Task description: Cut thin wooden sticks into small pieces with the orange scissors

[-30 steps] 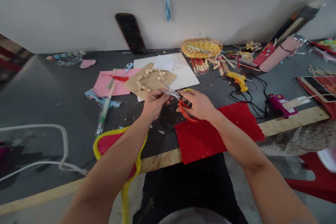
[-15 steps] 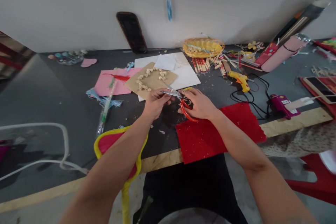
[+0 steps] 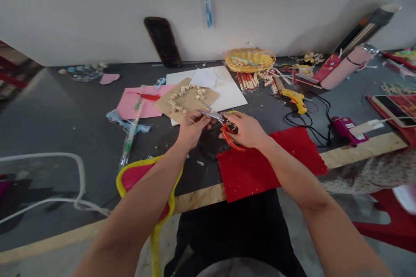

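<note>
Left hand (image 3: 191, 129): we find its fingertips drawn together at the scissor blades; whether they pinch a small piece, we cannot tell. Right hand (image 3: 245, 130): we note it grasping the scissors (image 3: 225, 130) by their red handles, blades parted and pointing toward the left hand, over the dark table (image 3: 81, 117), just in front of the brown sheet.

From the left, we record a white cable (image 3: 79, 173), then a blue tassel (image 3: 119, 119) by a pink sheet (image 3: 123, 103), with a red tassel (image 3: 151, 96) on that sheet. Next, the brown sheet (image 3: 188, 104) bears a curved row of beige pieces (image 3: 173, 104) and overlaps a white board (image 3: 229, 91). Red cloth (image 3: 247, 175) lies beneath the right forearm. Behind it we observe a yellow basket (image 3: 250, 69), then a glue gun (image 3: 294, 97). Farther right, we list a purple box (image 3: 344, 129) and a phone (image 3: 394, 107).
</note>
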Available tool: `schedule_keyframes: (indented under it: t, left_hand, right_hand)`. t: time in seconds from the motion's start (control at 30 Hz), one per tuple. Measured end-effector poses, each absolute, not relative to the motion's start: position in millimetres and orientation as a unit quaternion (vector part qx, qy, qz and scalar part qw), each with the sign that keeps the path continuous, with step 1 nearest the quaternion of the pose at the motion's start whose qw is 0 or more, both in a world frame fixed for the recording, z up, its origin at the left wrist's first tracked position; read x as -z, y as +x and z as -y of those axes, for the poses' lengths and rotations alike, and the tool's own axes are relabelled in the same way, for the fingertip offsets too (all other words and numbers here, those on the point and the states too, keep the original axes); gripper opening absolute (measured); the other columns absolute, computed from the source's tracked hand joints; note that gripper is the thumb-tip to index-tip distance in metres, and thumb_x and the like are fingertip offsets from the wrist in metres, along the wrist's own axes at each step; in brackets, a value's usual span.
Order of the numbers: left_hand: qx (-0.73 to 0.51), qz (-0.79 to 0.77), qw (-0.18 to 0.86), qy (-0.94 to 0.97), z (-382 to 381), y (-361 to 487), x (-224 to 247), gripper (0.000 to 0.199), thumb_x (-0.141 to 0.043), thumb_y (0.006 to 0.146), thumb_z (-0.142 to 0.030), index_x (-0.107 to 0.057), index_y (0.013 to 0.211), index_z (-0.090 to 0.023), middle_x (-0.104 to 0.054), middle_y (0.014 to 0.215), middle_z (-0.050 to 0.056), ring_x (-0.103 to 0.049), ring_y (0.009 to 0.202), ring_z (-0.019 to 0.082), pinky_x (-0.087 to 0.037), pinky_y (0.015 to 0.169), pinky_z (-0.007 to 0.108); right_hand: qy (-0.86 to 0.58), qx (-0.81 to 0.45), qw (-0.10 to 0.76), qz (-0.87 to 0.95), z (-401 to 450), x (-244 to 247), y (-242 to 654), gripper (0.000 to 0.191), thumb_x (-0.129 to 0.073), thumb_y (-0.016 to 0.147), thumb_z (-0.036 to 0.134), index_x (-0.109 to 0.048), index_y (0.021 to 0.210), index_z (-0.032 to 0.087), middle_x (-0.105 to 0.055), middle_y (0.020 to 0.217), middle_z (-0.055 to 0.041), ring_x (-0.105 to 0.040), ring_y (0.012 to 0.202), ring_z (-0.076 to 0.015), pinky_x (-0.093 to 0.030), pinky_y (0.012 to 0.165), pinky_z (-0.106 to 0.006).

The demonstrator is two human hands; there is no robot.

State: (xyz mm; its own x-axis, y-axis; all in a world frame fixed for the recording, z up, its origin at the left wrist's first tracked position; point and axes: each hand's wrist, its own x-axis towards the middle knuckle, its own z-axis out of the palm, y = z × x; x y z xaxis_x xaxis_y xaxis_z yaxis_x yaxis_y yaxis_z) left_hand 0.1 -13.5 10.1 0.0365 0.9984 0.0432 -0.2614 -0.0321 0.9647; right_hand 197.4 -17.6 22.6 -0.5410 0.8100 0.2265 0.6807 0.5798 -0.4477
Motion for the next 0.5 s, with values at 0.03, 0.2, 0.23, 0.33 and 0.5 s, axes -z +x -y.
schedule_keyframes:
  t: [0.03, 0.2, 0.23, 0.33, 0.5]
  left_hand:
    - [-0.557, -0.412, 0.559, 0.456, 13.2, -0.1, -9.2, 0.029, -0.084, 0.06, -0.038, -0.071, 0.068, -0.013, -0.065, 0.06, 0.003, -0.054, 0.049, 0.009, -0.041, 0.046, 0.019]
    - [-0.555, -0.415, 0.553, 0.462, 11.7, -2.3, -6.1, 0.026, -0.083, 0.062, -0.035, -0.071, 0.071, -0.014, -0.065, 0.06, 0.002, -0.053, 0.05, 0.008, -0.042, 0.047, 0.018]
    - [-0.555, -0.414, 0.555, 0.462, 11.5, -2.8, -6.0, 0.025, -0.083, 0.062, -0.034, -0.071, 0.071, -0.014, -0.065, 0.06, 0.002, -0.053, 0.049, 0.008, -0.041, 0.047, 0.018]
    - [-0.549, -0.41, 0.566, 0.458, 11.1, -3.9, -6.1, 0.024, -0.083, 0.062, -0.032, -0.071, 0.072, -0.014, -0.066, 0.059, 0.002, -0.054, 0.048, 0.009, -0.041, 0.046, 0.02]
    - [-0.544, -0.416, 0.579, 0.442, 10.3, -4.3, -6.2, 0.024, -0.083, 0.059, -0.031, -0.071, 0.072, -0.015, -0.067, 0.057, 0.003, -0.053, 0.046, 0.009, -0.04, 0.045, 0.021]
  right_hand:
    - [-0.434, -0.157, 0.208, 0.862, 17.4, -21.8, 197.3, 0.065, -0.06, 0.083, 0.059, -0.05, 0.134, 0.02, -0.061, 0.123, -0.0121, -0.057, 0.116, -0.0279, -0.049, 0.096, -0.041]
    - [-0.434, -0.161, 0.21, 0.861, 15.2, -18.3, 198.6, 0.068, -0.062, 0.081, 0.06, -0.049, 0.136, 0.021, -0.059, 0.125, -0.0131, -0.055, 0.118, -0.0291, -0.049, 0.096, -0.042]
    - [-0.433, -0.16, 0.211, 0.862, 15.0, -18.2, 199.0, 0.069, -0.062, 0.08, 0.06, -0.048, 0.136, 0.022, -0.058, 0.125, -0.0129, -0.054, 0.119, -0.0295, -0.049, 0.096, -0.043]
    - [-0.427, -0.155, 0.209, 0.866, 15.1, -18.9, 200.0, 0.072, -0.064, 0.079, 0.061, -0.047, 0.137, 0.023, -0.057, 0.125, -0.0129, -0.051, 0.121, -0.031, -0.048, 0.096, -0.046]
    - [-0.42, -0.155, 0.207, 0.87, 14.6, -19.6, 200.2, 0.072, -0.064, 0.078, 0.061, -0.048, 0.135, 0.021, -0.057, 0.123, -0.0138, -0.052, 0.119, -0.0317, -0.048, 0.097, -0.047]
